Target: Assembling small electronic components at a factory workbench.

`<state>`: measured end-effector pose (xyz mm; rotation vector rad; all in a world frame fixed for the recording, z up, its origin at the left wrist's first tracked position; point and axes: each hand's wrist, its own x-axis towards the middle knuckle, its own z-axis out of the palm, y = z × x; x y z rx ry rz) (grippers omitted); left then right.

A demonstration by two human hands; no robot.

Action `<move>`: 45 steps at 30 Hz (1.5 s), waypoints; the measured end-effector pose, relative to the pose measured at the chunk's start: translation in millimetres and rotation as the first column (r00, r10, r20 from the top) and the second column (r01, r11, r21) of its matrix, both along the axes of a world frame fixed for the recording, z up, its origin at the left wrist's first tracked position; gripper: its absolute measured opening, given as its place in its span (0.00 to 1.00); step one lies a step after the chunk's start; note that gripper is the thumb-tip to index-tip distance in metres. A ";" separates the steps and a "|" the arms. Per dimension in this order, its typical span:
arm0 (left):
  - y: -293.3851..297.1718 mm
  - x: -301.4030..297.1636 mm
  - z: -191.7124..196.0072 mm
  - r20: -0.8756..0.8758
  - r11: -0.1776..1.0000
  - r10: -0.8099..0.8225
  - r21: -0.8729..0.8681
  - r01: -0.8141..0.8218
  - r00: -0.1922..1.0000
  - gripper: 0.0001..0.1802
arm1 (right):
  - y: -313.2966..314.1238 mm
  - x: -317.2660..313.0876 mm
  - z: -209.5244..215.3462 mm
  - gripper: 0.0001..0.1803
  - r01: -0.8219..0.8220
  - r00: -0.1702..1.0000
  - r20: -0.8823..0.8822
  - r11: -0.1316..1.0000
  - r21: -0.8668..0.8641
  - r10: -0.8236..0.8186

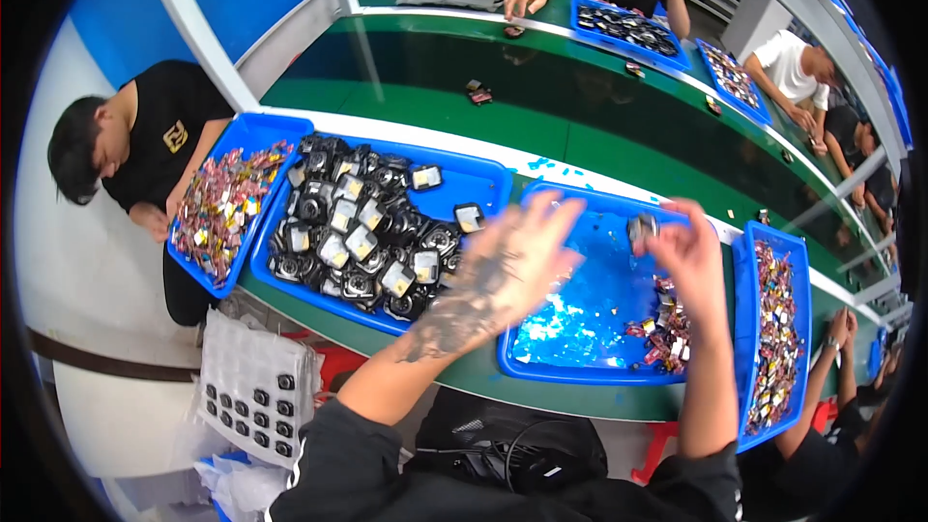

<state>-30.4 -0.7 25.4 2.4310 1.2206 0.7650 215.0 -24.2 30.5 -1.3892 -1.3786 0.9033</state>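
Between the thumb and fingers of my right hand (688, 249) is a small black part with a pale face (641, 229), held over a blue tray (517, 367). Shiny blue film pieces (570, 329) cover much of that tray's bottom. Small reddish parts with wires (669, 333) are heaped at its right end. My left hand (527, 256), slightly blurred, stretches its fingers apart over the tray's left side and holds nothing I can see. Left of it, another blue tray (474, 172) is piled with black camera-like housings (362, 242), many with a pale square on them.
Trays of small reddish wired parts stand at the far left (232, 203) and at the right (776, 338). Beyond a white rail runs a green conveyor belt (406, 97) carrying a few parts. Co-workers sit across it and on both sides. A clear blister tray (256, 387) lies lower left.
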 end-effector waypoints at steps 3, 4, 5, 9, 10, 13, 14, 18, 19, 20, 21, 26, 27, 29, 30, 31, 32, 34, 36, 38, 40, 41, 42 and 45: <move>31.5 -55.4 -48.2 -0.072 0.882 0.467 0.113 -0.458 0.881 0.20 | 80.5 34.6 2.4 0.25 0.167 0.970 0.192 0.982 -0.085 -0.148; 33.8 -69.3 -39.9 -0.328 0.889 0.416 0.343 -0.303 0.848 0.22 | 105.9 52.6 -9.3 0.24 0.217 0.962 0.194 0.969 -0.122 -0.191; 36.7 -71.4 -41.4 -0.340 0.883 0.368 0.419 -0.210 0.866 0.23 | 127.2 77.3 -24.5 0.25 0.309 0.935 0.241 0.933 -0.184 -0.261; 47.9 -64.9 -33.9 -0.435 0.974 0.222 0.136 -0.181 0.872 0.20 | 151.3 114.4 -66.0 0.28 0.446 0.781 0.548 0.882 -0.154 -0.299; 47.2 -63.1 -30.3 -0.436 0.974 0.221 0.138 -0.178 0.872 0.20 | 149.2 115.2 -64.4 0.28 0.448 0.781 0.547 0.881 -0.153 -0.302; 52.3 -52.5 -16.9 -0.154 0.970 0.243 0.065 -0.236 0.958 0.15 | 135.6 119.8 -52.4 0.18 0.411 0.745 0.533 0.905 0.105 -0.401; 51.7 -45.0 -10.2 0.059 0.981 0.187 0.051 -0.190 0.981 0.17 | 127.8 114.3 -38.4 0.16 0.387 0.759 0.511 0.911 0.145 -0.404; 37.9 -1.7 22.1 0.825 0.757 0.209 -0.476 0.447 0.525 0.16 | 72.8 84.7 14.9 0.07 0.228 0.764 0.593 0.966 0.120 -0.255; 39.8 4.3 20.5 0.885 0.651 0.277 -0.459 0.604 0.375 0.14 | 60.5 80.1 15.8 0.07 0.096 0.760 0.637 0.992 0.085 -0.128; 44.0 9.0 13.9 0.873 0.592 0.356 -0.487 0.642 0.333 0.13 | 50.1 75.8 13.5 0.07 0.003 0.728 0.685 0.999 0.042 -0.031; 45.5 15.3 7.8 0.859 0.569 0.426 -0.497 0.655 0.282 0.11 | 40.5 71.1 10.6 0.07 -0.087 0.684 0.727 0.996 -0.006 0.064; 31.6 30.7 2.2 0.759 0.485 0.508 -0.642 0.593 0.407 0.12 | 5.8 68.1 0.4 0.08 0.077 0.503 0.863 0.993 -0.086 0.036; 33.1 31.3 -1.2 0.757 0.478 0.511 -0.645 0.597 0.408 0.12 | -1.2 66.5 4.5 0.07 0.045 0.566 0.823 0.995 -0.085 0.044; 32.5 31.2 -7.9 0.794 0.545 0.429 -0.608 0.578 0.431 0.14 | -17.7 59.4 12.1 0.07 0.020 0.621 0.782 0.995 -0.093 0.061; 30.8 30.7 -9.5 0.809 0.539 0.420 -0.588 0.604 0.412 0.13 | -24.8 55.3 12.7 0.08 -0.023 0.657 0.752 0.999 -0.041 0.046; 29.1 31.5 -8.1 0.807 0.529 0.424 -0.589 0.611 0.411 0.13 | -32.7 52.7 14.8 0.08 -0.057 0.692 0.721 0.998 0.014 0.030; 27.2 31.9 -5.3 0.806 0.539 0.417 -0.591 0.601 0.419 0.13 | -39.8 50.5 18.3 0.08 -0.034 0.688 0.725 0.997 0.072 -0.029; 23.5 34.7 -4.5 0.810 0.564 0.434 -0.585 0.582 0.394 0.13 | -50.3 57.3 15.7 0.07 -0.031 0.700 0.714 0.999 0.040 -0.007; 23.5 33.1 -7.1 0.813 0.547 0.418 -0.582 0.602 0.406 0.15 | -55.9 65.2 9.4 0.07 -0.027 0.736 0.675 0.998 -0.051 0.054; 20.6 30.6 -7.4 0.813 0.538 0.408 -0.582 0.610 0.415 0.17 | -55.2 58.1 8.5 0.06 0.014 0.778 0.628 0.997 -0.072 0.034; 15.4 34.6 -4.2 0.814 0.645 0.281 -0.552 0.528 0.508 0.21 | -58.7 52.7 5.0 0.05 0.039 0.836 0.549 0.999 -0.016 -0.024; 15.0 37.7 -4.3 0.780 0.688 0.190 -0.539 0.486 0.596 0.20 | -62.9 46.9 0.3 0.04 0.094 0.923 0.373 0.995 0.016 -0.093; 13.8 39.9 -7.9 0.732 0.756 0.036 -0.465 0.461 0.680 0.18 | -66.5 41.4 2.0 0.04 0.092 0.951 0.291 0.995 0.045 -0.101; 2.2 44.8 -10.4 0.611 0.816 -0.139 -0.375 0.440 0.779 0.16 | -67.9 24.6 9.3 0.04 0.055 0.993 0.101 0.995 0.082 -0.063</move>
